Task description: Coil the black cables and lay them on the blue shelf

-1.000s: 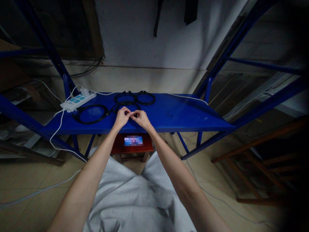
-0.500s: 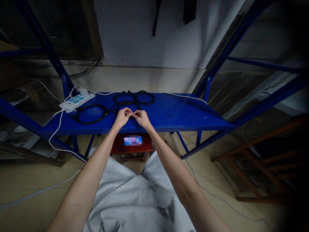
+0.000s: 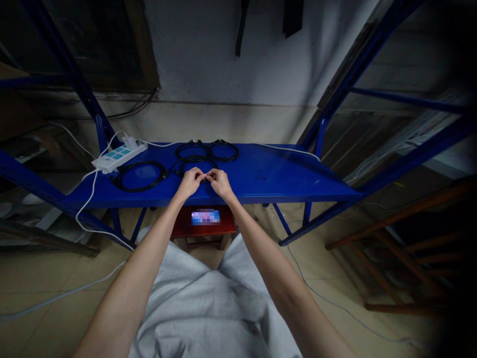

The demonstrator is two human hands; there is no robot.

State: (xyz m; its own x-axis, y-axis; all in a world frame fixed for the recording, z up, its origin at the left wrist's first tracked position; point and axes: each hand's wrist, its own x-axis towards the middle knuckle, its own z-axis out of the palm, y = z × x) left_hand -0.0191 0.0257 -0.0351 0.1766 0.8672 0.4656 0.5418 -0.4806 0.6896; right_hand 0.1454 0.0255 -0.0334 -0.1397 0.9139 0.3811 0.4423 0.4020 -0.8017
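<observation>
My left hand point(image 3: 191, 182) and my right hand point(image 3: 219, 183) meet over the front of the blue shelf, fingertips pinched close together. Whatever lies between the fingertips is too small to make out. Just behind them lies a coiled black cable point(image 3: 197, 158), partly hidden by my hands. Farther back sits another black coil point(image 3: 224, 161), touching or close to a third beside it. To the left rests a black cable ring point(image 3: 138, 190), with a plug end toward my left hand. Small dark thin pieces point(image 3: 260, 175) lie right of my hands.
The blue shelf point(image 3: 290, 184) has upright posts at both ends. A white power strip point(image 3: 118, 157) with white cords stands at its left. Below the shelf, a phone with a lit screen point(image 3: 205, 217) lies on a red-brown stool point(image 3: 203, 230). A wooden rack stands right.
My fingers have shifted slightly and stay pinched together at nearly the same spot. The cables have not visibly moved.
</observation>
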